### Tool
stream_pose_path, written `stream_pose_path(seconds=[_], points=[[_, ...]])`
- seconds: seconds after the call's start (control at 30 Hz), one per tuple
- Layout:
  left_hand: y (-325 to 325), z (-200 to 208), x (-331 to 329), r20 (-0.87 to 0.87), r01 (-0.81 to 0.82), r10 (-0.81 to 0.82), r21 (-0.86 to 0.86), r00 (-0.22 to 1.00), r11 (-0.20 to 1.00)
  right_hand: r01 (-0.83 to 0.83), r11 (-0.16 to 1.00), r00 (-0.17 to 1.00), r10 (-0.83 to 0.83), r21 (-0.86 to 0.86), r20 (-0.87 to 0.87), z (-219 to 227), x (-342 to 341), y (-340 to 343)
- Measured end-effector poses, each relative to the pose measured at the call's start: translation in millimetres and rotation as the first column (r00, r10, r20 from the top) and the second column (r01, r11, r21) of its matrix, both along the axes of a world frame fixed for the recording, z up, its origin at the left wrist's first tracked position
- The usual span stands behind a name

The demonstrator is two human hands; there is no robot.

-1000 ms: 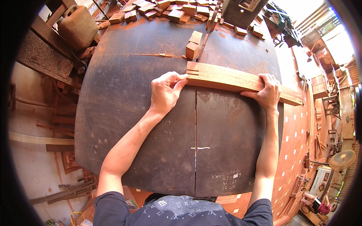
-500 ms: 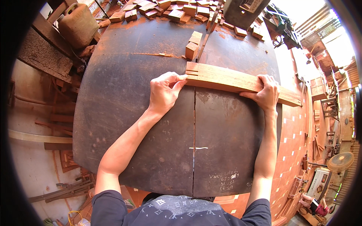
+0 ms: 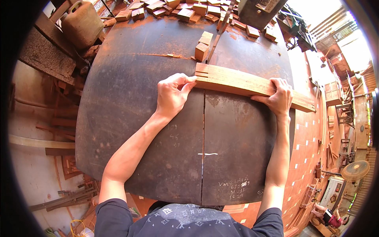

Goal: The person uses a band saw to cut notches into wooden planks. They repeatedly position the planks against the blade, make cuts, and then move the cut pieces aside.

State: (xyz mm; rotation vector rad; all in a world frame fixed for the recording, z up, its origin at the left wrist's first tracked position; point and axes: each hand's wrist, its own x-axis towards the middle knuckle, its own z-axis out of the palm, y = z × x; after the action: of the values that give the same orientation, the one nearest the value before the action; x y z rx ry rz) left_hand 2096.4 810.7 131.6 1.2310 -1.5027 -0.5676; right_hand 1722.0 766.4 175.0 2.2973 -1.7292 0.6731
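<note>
A long reddish wooden beam (image 3: 241, 80) lies crosswise on the dark saw table (image 3: 118, 102), with two slots cut into its left end. My left hand (image 3: 173, 93) pinches that slotted end between thumb and fingers. Toward the beam's right part, my right hand (image 3: 279, 96) grips it, fingers over the top and thumb along the near side. Just beyond the beam's left end stands a narrow upright saw blade (image 3: 215, 42). Small wood blocks (image 3: 201, 51) sit in a short row on the blade's left side.
Many offcut blocks (image 3: 185, 15) are heaped along the table's far edge, with sawdust around them. A dark machine housing (image 3: 258, 14) hangs over the far right. At the left stands a dusty jerrycan (image 3: 81, 23); a fan (image 3: 355, 170) and a seated person (image 3: 334, 219) are at the right.
Both hands keep the same hold on the beam. The beam's left end appears slightly farther up in the picture, nearer the blade; the view has shifted a little.
</note>
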Motion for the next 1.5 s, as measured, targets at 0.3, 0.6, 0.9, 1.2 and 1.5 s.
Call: stream_pose_path(seconds=[0.3,0.6,0.9,1.2,1.5], points=[[-3,-1,2,0.007,-0.004,0.004,-0.029,1.0,1.0,0.008,1.0,1.0,-0.008,-0.005,-0.011,1,2,0],[-5,-1,1,-0.004,-0.007,0.007,-0.022,1.0,1.0,0.026,1.0,0.999,-0.027,-0.014,-0.019,-1,2,1],[-8,0,3,0.005,-0.005,0.005,-0.008,1.0,1.0,0.032,0.999,0.999,-0.032,-0.006,-0.02,-2,0,1],[-8,-3,5,0.014,0.012,-0.012,-0.002,1.0,1.0,0.027,1.0,1.0,-0.027,-0.006,-0.007,1,3,6],[-9,0,6,0.047,-0.005,0.004,0.012,0.999,1.0,0.044,0.999,0.999,-0.045,-0.012,-0.014,1,6,8]])
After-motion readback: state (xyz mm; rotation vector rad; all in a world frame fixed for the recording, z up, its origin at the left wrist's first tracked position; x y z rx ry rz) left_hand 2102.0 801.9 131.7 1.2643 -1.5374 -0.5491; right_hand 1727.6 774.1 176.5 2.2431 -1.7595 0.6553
